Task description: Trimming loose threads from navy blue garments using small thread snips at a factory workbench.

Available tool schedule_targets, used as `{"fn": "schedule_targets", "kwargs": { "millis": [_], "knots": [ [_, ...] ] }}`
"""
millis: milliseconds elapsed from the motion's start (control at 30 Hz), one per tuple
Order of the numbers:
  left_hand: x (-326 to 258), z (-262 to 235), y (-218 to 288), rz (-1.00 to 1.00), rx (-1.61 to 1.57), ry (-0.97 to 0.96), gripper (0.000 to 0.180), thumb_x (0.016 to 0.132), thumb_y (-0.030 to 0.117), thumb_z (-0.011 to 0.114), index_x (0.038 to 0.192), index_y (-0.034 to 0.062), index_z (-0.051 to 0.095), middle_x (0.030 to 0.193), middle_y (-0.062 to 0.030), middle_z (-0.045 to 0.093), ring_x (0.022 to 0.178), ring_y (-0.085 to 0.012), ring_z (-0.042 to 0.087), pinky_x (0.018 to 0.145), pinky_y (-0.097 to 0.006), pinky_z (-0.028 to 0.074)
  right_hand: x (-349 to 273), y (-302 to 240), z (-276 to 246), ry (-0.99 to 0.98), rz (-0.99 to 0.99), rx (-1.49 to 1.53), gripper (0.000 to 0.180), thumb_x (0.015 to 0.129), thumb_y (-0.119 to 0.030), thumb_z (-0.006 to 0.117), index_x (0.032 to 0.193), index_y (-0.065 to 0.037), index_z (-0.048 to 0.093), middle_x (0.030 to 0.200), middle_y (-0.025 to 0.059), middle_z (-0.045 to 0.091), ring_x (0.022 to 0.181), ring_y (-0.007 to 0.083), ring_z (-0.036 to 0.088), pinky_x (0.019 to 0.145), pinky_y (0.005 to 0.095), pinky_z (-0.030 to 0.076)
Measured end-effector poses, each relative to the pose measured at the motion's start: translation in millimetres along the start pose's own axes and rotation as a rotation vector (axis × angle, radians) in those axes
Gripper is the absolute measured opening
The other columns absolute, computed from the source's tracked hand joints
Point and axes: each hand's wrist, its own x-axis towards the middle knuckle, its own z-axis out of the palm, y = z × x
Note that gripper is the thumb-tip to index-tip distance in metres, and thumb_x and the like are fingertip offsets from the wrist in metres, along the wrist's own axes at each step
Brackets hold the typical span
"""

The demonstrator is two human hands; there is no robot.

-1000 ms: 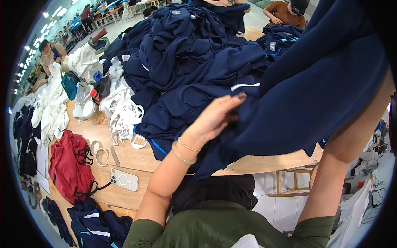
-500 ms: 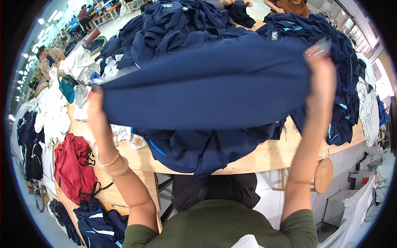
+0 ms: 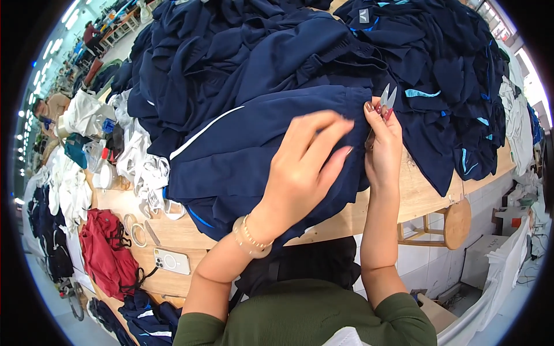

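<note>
A navy garment (image 3: 231, 150) with a white stripe and a gathered band lies across the front of a pile of navy clothes. My left hand (image 3: 300, 167) is over it, close to the band, its fingers apart and slightly blurred, holding nothing that I can see. At the garment's right end, my right hand (image 3: 384, 144) is closed on small thread snips (image 3: 389, 97) with red handles, the blades parted and pointing up and away. The fingers of that hand also touch the band's edge; whether they pinch the cloth is hard to tell.
Navy clothes (image 3: 202, 52) heap high across the wooden table (image 3: 340, 222). On the left are white cloth pieces (image 3: 151, 179), a red bag (image 3: 107, 251), a phone (image 3: 172, 260) and tape rolls (image 3: 138, 234). A wooden stool (image 3: 456, 225) stands beyond the table's right front edge.
The garment, held stretched up between both hands before, now lies on the pile. My left hand has let go of its left end and moved right, towards my right hand.
</note>
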Motion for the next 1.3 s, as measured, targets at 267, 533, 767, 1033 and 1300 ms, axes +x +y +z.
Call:
{"fn": "schedule_targets", "kwargs": {
  "millis": [267,533,767,1033,1300],
  "knots": [
    [6.3,24.4,-32.8,-0.175,-0.088,-0.061,0.032,0.075,0.004,0.075,0.105,0.0003,0.065,0.103,-0.0114,0.064,0.085,-0.0252,0.064,0.075,-0.032,0.052,-5.6,-4.1,-5.8,-0.005,0.14,0.052,0.016,0.095,-0.016,0.06,0.108,-0.008,0.063,0.089,-0.0095,0.059,0.063,-0.0045,0.041,0.05,0.0152,0.025],
    [9.1,27.3,-43.5,-0.011,0.062,0.048,0.01,0.083,-0.001,0.068,0.092,-0.0005,0.066,0.088,-0.0119,0.068,0.075,-0.0264,0.067,0.065,-0.031,0.053,-3.8,0.3,-14.0,-0.062,0.167,0.037,0.019,0.098,-0.017,0.056,0.113,-0.007,0.061,0.087,-0.006,0.062,0.061,-0.0017,0.049,0.048,0.0147,0.032],
    [8.1,26.1,-50.7,-0.081,0.098,-0.013,0.007,0.09,-0.003,0.059,0.095,-0.0022,0.063,0.089,-0.0108,0.071,0.073,-0.0209,0.069,0.066,-0.026,0.053,-21.7,-29.6,-21.4,0.073,-0.277,-0.775,0.025,0.101,-0.027,0.051,0.108,-0.003,0.05,0.081,0.0055,0.055,0.069,0.0096,0.048,0.061,0.0237,0.039],
    [8.7,28.4,-51.7,-0.086,0.109,-0.016,0.006,0.09,0.003,0.06,0.093,0.0007,0.055,0.079,-0.0128,0.066,0.072,-0.0289,0.066,0.062,-0.035,0.052,-17.2,-31.0,-26.8,-0.197,-0.548,-0.836,0.024,0.077,-0.006,0.078,0.08,0.003,0.056,0.075,0.0075,0.059,0.063,0.013,0.057,0.057,0.026,0.046],
    [9.9,27.5,-50.1,-0.101,0.173,-0.039,0.003,0.093,0.001,0.057,0.094,-0.0005,0.058,0.086,-0.0118,0.071,0.072,-0.0262,0.07,0.062,-0.029,0.053,-10.5,-24.3,-20.8,-0.28,-0.661,-0.943,0.024,0.074,-0.006,0.078,0.079,0.002,0.056,0.074,0.0087,0.058,0.062,0.0209,0.056,0.057,0.0282,0.045]
  ]
}}
